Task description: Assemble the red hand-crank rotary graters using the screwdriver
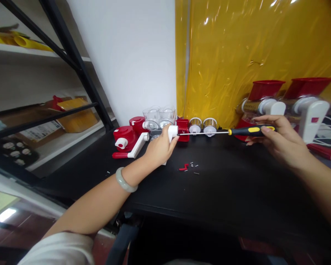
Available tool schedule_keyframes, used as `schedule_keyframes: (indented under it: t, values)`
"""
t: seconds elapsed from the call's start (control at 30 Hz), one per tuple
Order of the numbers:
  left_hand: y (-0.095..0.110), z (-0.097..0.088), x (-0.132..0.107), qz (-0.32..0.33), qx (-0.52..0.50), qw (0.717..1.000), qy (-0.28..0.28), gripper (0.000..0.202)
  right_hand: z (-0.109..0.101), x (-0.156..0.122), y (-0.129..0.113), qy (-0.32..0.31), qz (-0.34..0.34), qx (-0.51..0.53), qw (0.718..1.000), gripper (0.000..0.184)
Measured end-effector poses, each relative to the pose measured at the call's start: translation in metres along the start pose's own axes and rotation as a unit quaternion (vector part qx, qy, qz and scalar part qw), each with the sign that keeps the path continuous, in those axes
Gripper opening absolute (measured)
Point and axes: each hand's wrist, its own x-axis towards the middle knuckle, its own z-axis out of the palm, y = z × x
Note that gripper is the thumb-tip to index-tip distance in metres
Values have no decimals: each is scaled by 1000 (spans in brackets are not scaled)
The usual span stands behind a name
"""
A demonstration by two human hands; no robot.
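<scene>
My left hand (160, 149) is closed around a white plastic part (172, 130) with a round end facing right; much of it is hidden by the fingers. In my right hand (283, 141) is the black and yellow handle of a screwdriver (246, 131), its thin shaft level and pointing left. The screwdriver's tip meets the white part's round end; whether it sits inside cannot be made out. On the black table (223, 191) below lie a small red piece (184, 167) and several small screws (196, 173).
Red housings (125, 138) with a white crank stand at the left, beside clear hoppers (167, 113). Metal grater drums (210, 125) line the back. Two rotary graters (267, 101) stand at the right. A shelf rack (74, 55) borders the left side.
</scene>
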Motion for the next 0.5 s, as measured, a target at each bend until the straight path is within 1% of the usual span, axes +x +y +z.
schedule_keyframes:
  t: [0.13, 0.23, 0.3, 0.4, 0.5]
  values:
    - [1, -1, 0, 1, -2, 1000, -6, 56, -1, 0, -1, 5, -15, -60, 998, 33]
    - [1, -1, 0, -2, -6, 1000, -9, 56, -1, -1, -3, -1, -3, -92, 996, 34]
    - [1, -1, 0, 0, -6, 1000, -8, 56, 1, -2, -5, 5, 8, -94, 996, 36]
    - [1, -1, 0, 3, -5, 1000, -4, 56, 4, -3, -6, 16, 8, -45, 999, 34]
    - [0, 0, 0, 0, -7, 1000, -3, 56, 5, -2, -5, -1, -3, 29, 1000, 28]
